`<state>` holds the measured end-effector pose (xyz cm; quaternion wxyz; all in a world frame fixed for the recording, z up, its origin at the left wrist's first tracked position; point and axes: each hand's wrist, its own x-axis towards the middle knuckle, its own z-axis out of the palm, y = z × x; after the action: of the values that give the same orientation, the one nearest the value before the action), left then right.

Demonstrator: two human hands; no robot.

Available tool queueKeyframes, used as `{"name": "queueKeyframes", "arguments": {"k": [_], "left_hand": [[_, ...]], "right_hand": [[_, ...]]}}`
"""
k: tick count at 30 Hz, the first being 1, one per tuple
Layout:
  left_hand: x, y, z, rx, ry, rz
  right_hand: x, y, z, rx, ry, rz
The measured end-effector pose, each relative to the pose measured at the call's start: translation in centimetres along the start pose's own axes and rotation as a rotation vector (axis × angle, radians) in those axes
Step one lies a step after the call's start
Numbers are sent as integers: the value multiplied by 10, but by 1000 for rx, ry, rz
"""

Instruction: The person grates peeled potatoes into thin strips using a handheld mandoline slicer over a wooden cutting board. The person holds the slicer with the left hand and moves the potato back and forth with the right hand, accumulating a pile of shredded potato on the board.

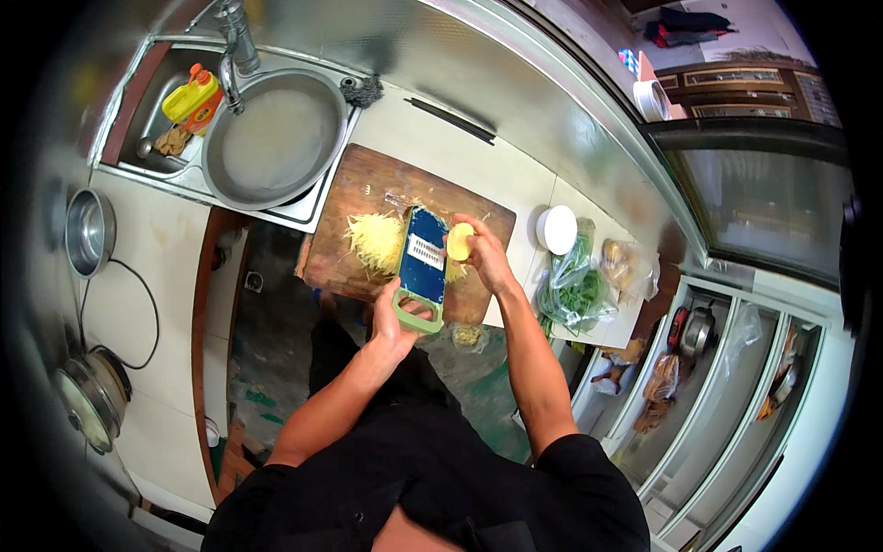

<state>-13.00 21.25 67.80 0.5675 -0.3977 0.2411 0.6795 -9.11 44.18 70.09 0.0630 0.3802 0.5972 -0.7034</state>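
Note:
My left hand [392, 319] grips the green handle of a blue grater [422, 265], which is held tilted over a wooden cutting board [376, 172]. In my right hand [486, 252] is a peeled potato piece [460, 241], its pale yellow face showing just right of the grater's metal blade. A heap of pale yellow shreds [374, 240] lies on the board to the left of the grater. More shreds [455, 272] show beneath its right edge.
A large metal basin [276, 138] of cloudy water sits at the sink under the faucet [234, 62]. Right of the board are a white bowl [557, 230], bagged green vegetables [579, 293] and another plastic bag [624, 265]. Black chopsticks [452, 121] lie behind the board.

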Motion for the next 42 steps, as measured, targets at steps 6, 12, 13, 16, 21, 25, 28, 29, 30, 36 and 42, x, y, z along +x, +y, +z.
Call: {"name": "queueKeyframes", "arguments": {"k": [6, 12, 13, 16, 21, 25, 28, 29, 30, 36, 42], "left_hand": [[2, 2, -2, 11, -1, -4], [0, 4, -2, 18, -14, 4], [1, 5, -4, 27, -19, 5], [-1, 6, -3, 45, -35, -2], [-2, 7, 1, 48, -11, -26], [-2, 9, -1, 51, -25, -35], [-4, 13, -9, 54, -35, -30], [-4, 14, -7, 57, -37, -30], [-5, 15, -6, 61, -38, -30], [-3, 17, -3, 96, -17, -41], [0, 20, 0, 127, -78, -7]], "right_hand": [[-13, 17, 7, 477, 13, -67], [-21, 15, 16, 509, 28, -27], [-20, 16, 17, 497, 28, -31], [-19, 20, 19, 406, 65, -21], [-19, 44, 22, -114, 129, -111], [-24, 56, 34, -280, 177, -181], [-30, 41, 47, -372, 160, -49], [-31, 38, 47, -396, 164, -63], [-34, 36, 49, -419, 170, -75], [-41, 40, 55, -412, 263, -58], [-51, 31, 61, -622, 346, -141]]}}
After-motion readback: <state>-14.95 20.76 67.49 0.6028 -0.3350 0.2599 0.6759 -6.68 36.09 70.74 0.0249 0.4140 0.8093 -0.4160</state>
